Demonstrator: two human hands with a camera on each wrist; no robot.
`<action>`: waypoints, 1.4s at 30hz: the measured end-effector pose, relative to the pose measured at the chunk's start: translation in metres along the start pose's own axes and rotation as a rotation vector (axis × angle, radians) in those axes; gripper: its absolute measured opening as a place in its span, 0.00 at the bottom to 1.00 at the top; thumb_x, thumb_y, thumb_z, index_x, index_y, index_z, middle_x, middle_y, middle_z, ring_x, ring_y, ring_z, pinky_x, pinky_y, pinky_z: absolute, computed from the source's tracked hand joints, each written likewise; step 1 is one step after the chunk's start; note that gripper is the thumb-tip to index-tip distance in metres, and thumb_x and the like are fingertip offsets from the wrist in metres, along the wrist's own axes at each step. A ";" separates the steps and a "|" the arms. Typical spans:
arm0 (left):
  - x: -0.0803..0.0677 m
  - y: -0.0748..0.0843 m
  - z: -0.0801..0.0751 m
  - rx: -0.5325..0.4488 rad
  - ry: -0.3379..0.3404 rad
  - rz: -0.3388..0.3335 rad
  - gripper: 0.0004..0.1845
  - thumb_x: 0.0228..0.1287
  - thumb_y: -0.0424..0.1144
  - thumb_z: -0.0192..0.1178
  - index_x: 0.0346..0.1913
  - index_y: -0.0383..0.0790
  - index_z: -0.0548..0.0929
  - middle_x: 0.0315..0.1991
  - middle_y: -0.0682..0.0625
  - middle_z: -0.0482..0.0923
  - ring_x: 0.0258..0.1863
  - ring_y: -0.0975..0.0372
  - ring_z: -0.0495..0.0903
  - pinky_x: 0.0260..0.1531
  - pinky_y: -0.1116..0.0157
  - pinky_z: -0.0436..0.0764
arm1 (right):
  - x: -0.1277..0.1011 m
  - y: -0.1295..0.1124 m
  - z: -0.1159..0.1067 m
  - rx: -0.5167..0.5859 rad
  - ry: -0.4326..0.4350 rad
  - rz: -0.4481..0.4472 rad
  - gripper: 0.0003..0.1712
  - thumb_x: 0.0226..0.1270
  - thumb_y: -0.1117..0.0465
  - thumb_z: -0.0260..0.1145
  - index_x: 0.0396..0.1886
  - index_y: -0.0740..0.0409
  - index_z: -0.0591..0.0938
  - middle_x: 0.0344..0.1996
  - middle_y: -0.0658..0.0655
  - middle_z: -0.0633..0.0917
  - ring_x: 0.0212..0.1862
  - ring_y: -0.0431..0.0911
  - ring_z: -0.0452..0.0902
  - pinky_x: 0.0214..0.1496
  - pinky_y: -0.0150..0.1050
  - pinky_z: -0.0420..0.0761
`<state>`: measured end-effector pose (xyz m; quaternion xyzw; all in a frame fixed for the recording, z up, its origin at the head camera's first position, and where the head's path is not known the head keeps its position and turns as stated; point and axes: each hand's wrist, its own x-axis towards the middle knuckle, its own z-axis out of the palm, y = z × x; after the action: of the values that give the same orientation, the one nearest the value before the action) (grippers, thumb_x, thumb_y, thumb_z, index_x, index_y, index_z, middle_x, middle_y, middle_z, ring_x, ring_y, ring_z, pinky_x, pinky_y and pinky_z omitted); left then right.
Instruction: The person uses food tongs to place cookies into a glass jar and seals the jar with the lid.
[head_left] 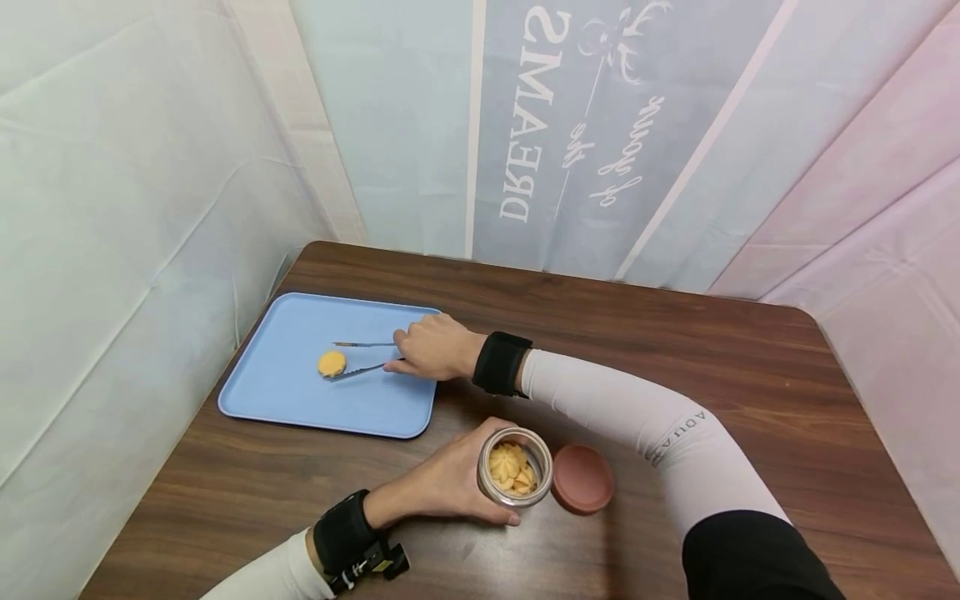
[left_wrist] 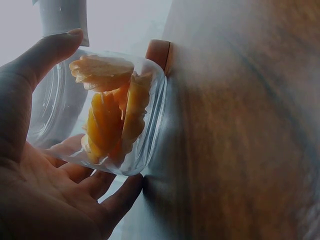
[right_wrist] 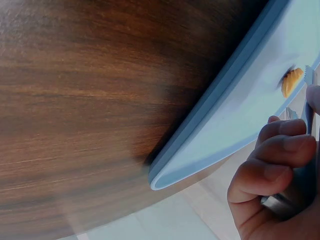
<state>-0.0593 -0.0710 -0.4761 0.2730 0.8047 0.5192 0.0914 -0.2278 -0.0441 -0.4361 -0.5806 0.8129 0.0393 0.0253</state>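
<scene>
My right hand [head_left: 438, 348] grips a pair of metal tongs [head_left: 360, 372] over the blue tray [head_left: 300, 408]. Their arms are spread, and the tip of one comes right up to a round yellow cookie [head_left: 332, 363] lying on the tray. In the right wrist view the toothed tong end [right_wrist: 309, 75] shows close beside the cookie [right_wrist: 292, 81]. My left hand [head_left: 457, 475] holds a clear jar [head_left: 542, 454] by its side, thumb and fingers around it. Inside the jar are several ridged yellow cookies [left_wrist: 107, 120]; its mouth is uncovered.
A reddish-brown round lid [head_left: 583, 478] lies on the wooden table [head_left: 675, 358], just right of the jar. Fabric walls [head_left: 420, 125] stand behind the table and along both sides. The tray sits near the table's left edge.
</scene>
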 end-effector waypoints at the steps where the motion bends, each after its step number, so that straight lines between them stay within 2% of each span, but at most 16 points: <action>1: 0.000 0.000 0.000 0.003 0.000 0.000 0.48 0.47 0.48 0.87 0.69 0.48 0.70 0.61 0.53 0.81 0.58 0.68 0.80 0.62 0.65 0.79 | 0.001 -0.001 0.001 0.000 0.000 0.001 0.28 0.83 0.34 0.53 0.39 0.53 0.81 0.22 0.47 0.76 0.25 0.40 0.76 0.25 0.37 0.73; 12: -0.004 -0.002 0.003 -0.007 -0.007 -0.010 0.48 0.47 0.48 0.87 0.69 0.48 0.70 0.61 0.54 0.81 0.58 0.68 0.80 0.63 0.65 0.78 | 0.005 -0.006 0.013 0.008 -0.035 0.036 0.28 0.83 0.35 0.52 0.39 0.52 0.82 0.25 0.48 0.80 0.28 0.41 0.79 0.32 0.41 0.83; 23: -0.003 -0.001 0.000 -0.008 0.005 0.003 0.48 0.46 0.46 0.87 0.69 0.52 0.69 0.62 0.56 0.81 0.59 0.68 0.80 0.63 0.65 0.78 | 0.008 -0.006 0.011 -0.028 -0.018 0.007 0.28 0.85 0.37 0.50 0.40 0.52 0.83 0.25 0.48 0.81 0.27 0.40 0.80 0.30 0.40 0.82; 34: -0.001 0.000 -0.002 0.017 0.011 0.017 0.47 0.47 0.49 0.86 0.69 0.49 0.70 0.61 0.54 0.81 0.57 0.67 0.80 0.62 0.65 0.79 | 0.012 -0.009 0.013 -0.057 -0.013 0.000 0.27 0.85 0.37 0.50 0.42 0.51 0.85 0.27 0.49 0.84 0.28 0.40 0.80 0.29 0.39 0.82; 42: 0.000 0.001 -0.003 0.012 0.008 0.006 0.47 0.47 0.49 0.86 0.69 0.48 0.70 0.61 0.54 0.81 0.58 0.67 0.80 0.62 0.65 0.79 | 0.009 -0.006 0.013 -0.040 0.000 -0.004 0.27 0.86 0.38 0.50 0.41 0.51 0.84 0.26 0.49 0.83 0.28 0.41 0.80 0.30 0.39 0.82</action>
<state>-0.0599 -0.0734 -0.4735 0.2740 0.8074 0.5155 0.0847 -0.2248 -0.0538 -0.4500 -0.5824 0.8109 0.0552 0.0138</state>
